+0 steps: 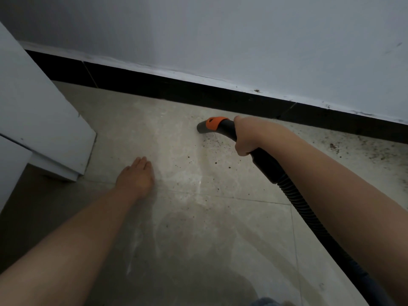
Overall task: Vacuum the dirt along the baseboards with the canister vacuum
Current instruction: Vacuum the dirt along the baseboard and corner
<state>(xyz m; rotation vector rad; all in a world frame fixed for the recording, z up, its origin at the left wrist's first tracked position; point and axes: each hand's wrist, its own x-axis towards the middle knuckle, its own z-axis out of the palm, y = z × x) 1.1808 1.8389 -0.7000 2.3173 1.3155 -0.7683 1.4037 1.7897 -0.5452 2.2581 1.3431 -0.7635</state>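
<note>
White cabinet side [37, 120] at far left, its foot on the pale tiled floor [198, 217]. Left hand [135, 176] next over: palm flat on the tile, fingers straight and together, holding nothing, apparently propping the body.

Centre: grey nozzle mouth [202, 127] with orange collar [214, 123], tip on or just above the floor, a short way out from the black baseboard [176, 89]. Whether it touches the tile cannot be told.

Right hand [244, 139] wraps the black handle tube [227, 127] just behind the collar, fingers curled round it. Ribbed hose [295, 195] trails from the hand down and right, passing under the forearm toward the bottom edge. Canister itself out of view.

Dirt [212, 151]: dark specks scattered just below and right of the nozzle; a denser patch further right along the baseboard [371, 151], behind the gripping hand.

Key relation: nozzle's long axis runs roughly parallel to the baseboard, mouth facing left, whereas most remaining debris lies right of and behind the mouth. Tile left of the nozzle looks largely clean. Judgement: the right hand, the only one on the tool, likely needs to draw the nozzle rightward along the wall.
</note>
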